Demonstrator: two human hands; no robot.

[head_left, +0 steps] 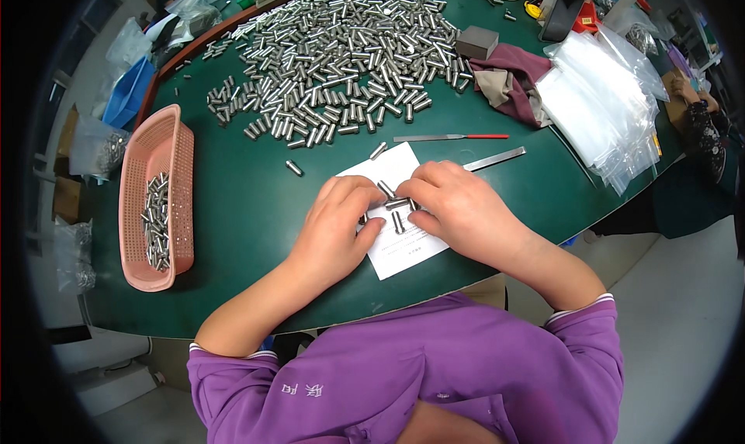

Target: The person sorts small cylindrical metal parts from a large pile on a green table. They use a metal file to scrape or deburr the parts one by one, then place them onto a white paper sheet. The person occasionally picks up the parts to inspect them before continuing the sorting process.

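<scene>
Both hands work over a white printed sheet near the table's front edge. My left hand is curled at the sheet's left side, its fingers closed about a metal pin that shows only in part. Opposite it, my right hand has its fingers bent and pinched at a small metal pin. Between the hands another short steel pin lies on the paper. One more pin rests at the sheet's upper edge, and a single pin lies on the green top to the left.
A big heap of metal pins covers the far table. At left stands a pink basket holding pins. Beyond the sheet lie a red-handled file and a flat metal strip. Plastic bags, a maroon cloth and a dark block are at right.
</scene>
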